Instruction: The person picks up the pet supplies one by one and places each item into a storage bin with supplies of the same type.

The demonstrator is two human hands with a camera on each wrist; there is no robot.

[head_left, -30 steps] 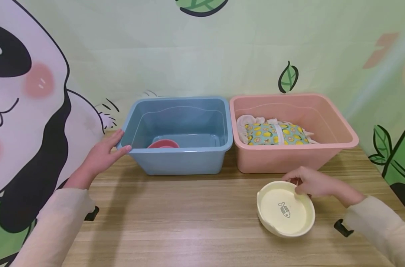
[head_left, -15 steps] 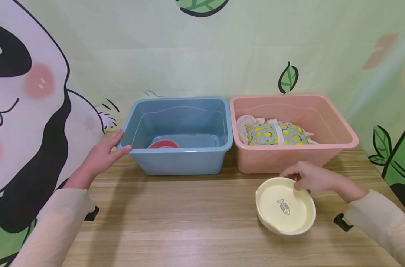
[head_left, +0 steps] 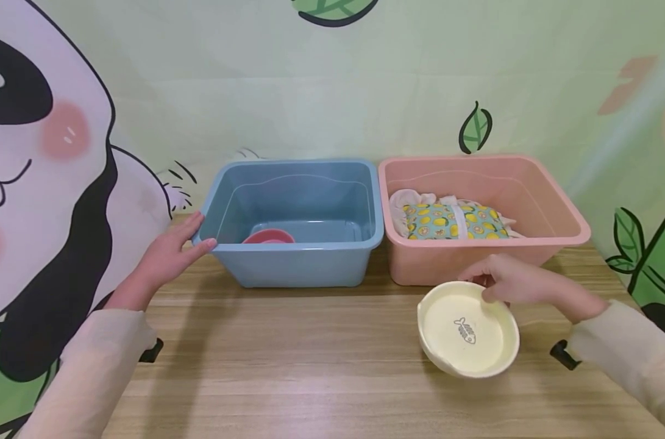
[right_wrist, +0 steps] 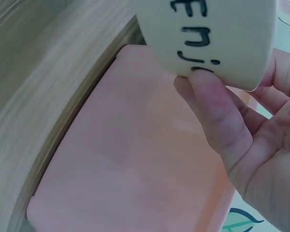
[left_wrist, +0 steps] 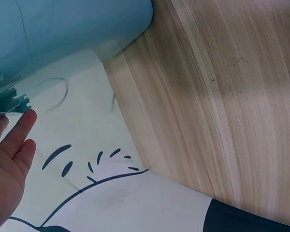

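Note:
Between its thumb and fingers my right hand (head_left: 510, 280) pinches the far right edge of a pale yellow bowl (head_left: 464, 332) with a fishbone drawing inside. In the head view the bowl is tilted, close in front of the pink bin (head_left: 453, 262). The right wrist view shows black lettering on the bowl's outer wall (right_wrist: 203, 34) and the right hand's fingers (right_wrist: 215, 101) against it. My left hand (head_left: 167, 250) rests on the left rim of the blue bin (head_left: 305, 265). From the left wrist, its fingers (left_wrist: 21, 130) look mostly straight, touching the rim's edge.
A pink round dish (head_left: 269, 236) lies inside the blue bin, partly hidden by the front wall. A lemon-print cloth bundle (head_left: 447, 221) with a white band lies in the pink bin. Both bins stand side by side on the wooden table (head_left: 288, 353), before a printed backdrop (head_left: 244, 79).
My right hand has moved the bowl slightly away from me and up, toward the pink bin, its grip kept. The left hand has stayed at the blue bin's rim.

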